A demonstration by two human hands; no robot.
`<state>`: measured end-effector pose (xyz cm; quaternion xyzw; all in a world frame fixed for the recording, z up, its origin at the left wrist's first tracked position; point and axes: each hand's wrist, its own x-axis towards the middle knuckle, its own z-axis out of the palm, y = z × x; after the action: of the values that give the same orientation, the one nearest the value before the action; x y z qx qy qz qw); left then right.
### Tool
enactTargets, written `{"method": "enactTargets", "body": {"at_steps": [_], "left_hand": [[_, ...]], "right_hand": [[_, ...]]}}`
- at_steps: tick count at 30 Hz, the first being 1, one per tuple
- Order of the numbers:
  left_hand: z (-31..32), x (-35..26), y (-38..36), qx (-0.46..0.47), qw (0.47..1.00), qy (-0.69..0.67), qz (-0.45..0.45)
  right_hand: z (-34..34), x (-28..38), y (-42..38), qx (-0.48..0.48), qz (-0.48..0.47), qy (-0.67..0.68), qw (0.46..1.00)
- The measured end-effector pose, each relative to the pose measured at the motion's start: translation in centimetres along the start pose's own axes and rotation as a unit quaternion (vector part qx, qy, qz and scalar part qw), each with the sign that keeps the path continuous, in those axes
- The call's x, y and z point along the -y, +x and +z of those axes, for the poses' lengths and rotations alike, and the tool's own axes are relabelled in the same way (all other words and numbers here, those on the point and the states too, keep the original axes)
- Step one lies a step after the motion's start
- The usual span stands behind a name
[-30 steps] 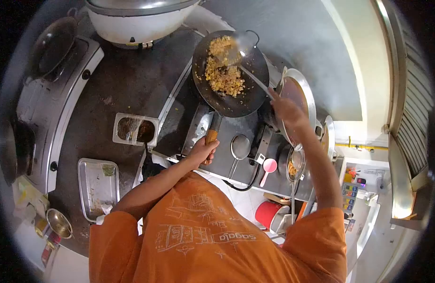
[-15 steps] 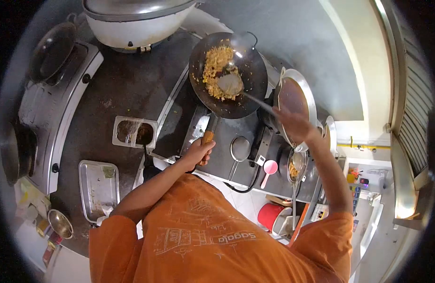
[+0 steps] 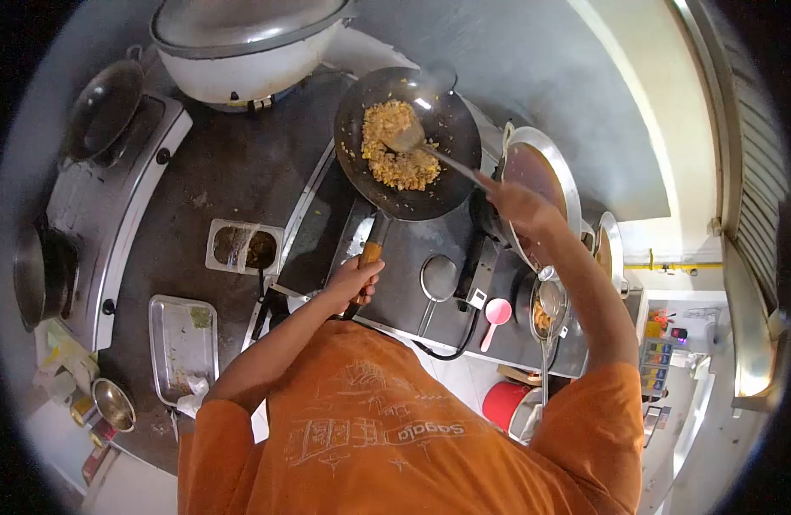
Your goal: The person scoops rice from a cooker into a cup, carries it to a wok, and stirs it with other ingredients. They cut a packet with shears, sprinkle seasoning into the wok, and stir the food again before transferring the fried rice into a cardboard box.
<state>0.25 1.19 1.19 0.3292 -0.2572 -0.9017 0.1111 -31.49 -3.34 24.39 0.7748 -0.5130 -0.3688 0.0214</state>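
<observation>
A dark wok (image 3: 451, 184) holds yellow-brown fried rice (image 3: 400, 170), with faint steam over it. My left hand (image 3: 355, 281) is closed round the wok's wooden handle (image 3: 371, 252), just in front of my orange shirt. In my right hand (image 3: 522, 208) is the handle of a metal spatula (image 3: 451, 163), whose blade rests in the rice near the middle of the wok. My right hand is over the edge of a large pot of reddish-brown liquid (image 3: 533, 176).
Near me are a small strainer (image 3: 438, 277), a pink scoop (image 3: 498, 312), and a ladle (image 3: 552, 296) over a bowl. Left are a divided container (image 3: 232, 246), a metal tray (image 3: 160, 343) and another stove (image 3: 125, 223). A large lidded pot (image 3: 241, 64) stands behind.
The spatula blade has moved up and left through the rice, and the rice has shifted around it. My right hand has moved slightly. My left hand keeps its hold on the handle.
</observation>
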Motion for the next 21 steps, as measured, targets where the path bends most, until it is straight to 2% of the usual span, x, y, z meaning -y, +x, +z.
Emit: {"method": "enactTargets", "body": {"at_steps": [1, 3, 5, 6, 8, 9, 11, 12, 13, 14, 15, 16, 17, 19, 21], "left_hand": [[-0.1, 0.1, 0.0, -0.004, 1.000, -0.005, 0.002], [0.0, 0.1, -0.1, -0.010, 1.000, 0.003, 0.002], [0.2, 0.0, 0.0, -0.015, 1.000, 0.005, 0.002], [0.3, -0.2, -0.2, -0.013, 1.000, 0.002, -0.001], [0.2, -0.3, -0.3, -0.011, 1.000, 0.002, -0.004], [0.4, -0.1, -0.2, -0.014, 1.000, 0.000, -0.001], [0.3, 0.1, -0.1, -0.017, 1.000, -0.001, 0.005], [0.2, 0.3, 0.1, -0.018, 1.000, -0.003, 0.001], [0.3, 0.3, 0.1, -0.018, 1.000, -0.005, -0.001], [0.6, -0.1, -0.3, -0.036, 0.999, 0.005, -0.001], [0.3, 0.3, 0.0, -0.034, 0.999, 0.008, -0.002], [-0.2, 0.9, 0.7, -0.016, 1.000, 0.002, 0.002], [-0.4, 1.1, 1.1, 0.003, 1.000, -0.002, 0.004], [-0.2, 0.6, 0.8, 0.001, 1.000, 0.003, 0.006], [-0.3, 1.2, 0.9, -0.009, 1.000, -0.001, 0.027]], "right_hand": [[-3.6, 0.8, 0.5, 0.052, 0.082, -0.057, 0.994], [0.9, -6.0, 1.4, -0.063, 0.115, 0.055, 0.990], [-4.1, -10.4, 0.6, 0.026, 0.066, 0.021, 0.997], [-6.6, -10.7, -0.6, 0.028, 0.070, 0.023, 0.997], [-10.6, -10.4, -1.8, 0.240, 0.078, -0.010, 0.968], [-11.0, -9.4, -2.2, 0.242, 0.080, -0.007, 0.967], [-11.6, -6.3, -3.5, 0.327, 0.176, 0.197, 0.907], [-9.4, -5.1, -4.0, 0.304, 0.176, 0.306, 0.885], [-3.8, -4.9, -3.7, 0.276, 0.172, 0.410, 0.852], [11.8, -8.2, -3.1, 0.082, -0.164, 0.463, 0.867], [1.1, 1.2, -2.8, 0.153, 0.141, 0.505, 0.838], [-2.0, 6.5, -2.5, 0.140, 0.220, 0.610, 0.749], [-0.7, 10.7, -1.1, 0.049, 0.261, 0.623, 0.736], [4.0, 16.3, 2.7, -0.040, 0.270, 0.698, 0.662], [2.2, 19.6, 4.7, -0.075, 0.274, 0.848, 0.448]]}}
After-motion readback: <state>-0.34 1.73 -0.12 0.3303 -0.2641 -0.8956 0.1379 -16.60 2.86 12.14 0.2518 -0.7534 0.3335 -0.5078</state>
